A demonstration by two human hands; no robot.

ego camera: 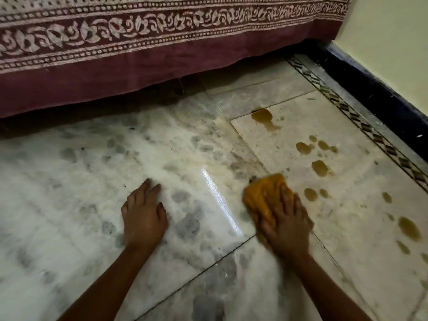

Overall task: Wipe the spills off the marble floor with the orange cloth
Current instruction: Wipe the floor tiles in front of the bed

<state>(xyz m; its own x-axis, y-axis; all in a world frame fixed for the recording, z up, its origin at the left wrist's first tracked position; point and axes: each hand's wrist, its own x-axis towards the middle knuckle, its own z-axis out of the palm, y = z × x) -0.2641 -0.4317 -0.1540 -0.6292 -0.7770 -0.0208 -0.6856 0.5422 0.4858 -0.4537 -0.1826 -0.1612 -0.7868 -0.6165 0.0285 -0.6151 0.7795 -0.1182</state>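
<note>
Nearest the camera, both forearms reach forward over the floor (69, 205). The left hand (143, 218) lies flat on the marble as a prop, fingers straight and a little spread, holding nothing. The right hand (286, 225) presses down on the cloth (264, 195), fingers stretched over its top rather than clenched. Blur there hides whether the thumb tucks under an edge. The cloth sits bunched on the tile joint, at the left edge of the stained slab.

Just right of the cloth, brown spills (310, 194) lie untouched, with a larger pool (408, 228) well off to the right. Further out come more drops (319, 167), a cluster (303, 148), and the farthest puddle (262, 117) near the slab's far corner. A faint brownish smear runs along the joint beyond the cloth. By the look of it the wiping has barely begun: nearly every spill is left, and the cloth must work rightward and away.

Beyond, an inlaid border (361, 126) and dark skirting (382, 93) meet the wall (393, 31). A printed maroon bedcover (115, 66) hangs across the back.
</note>
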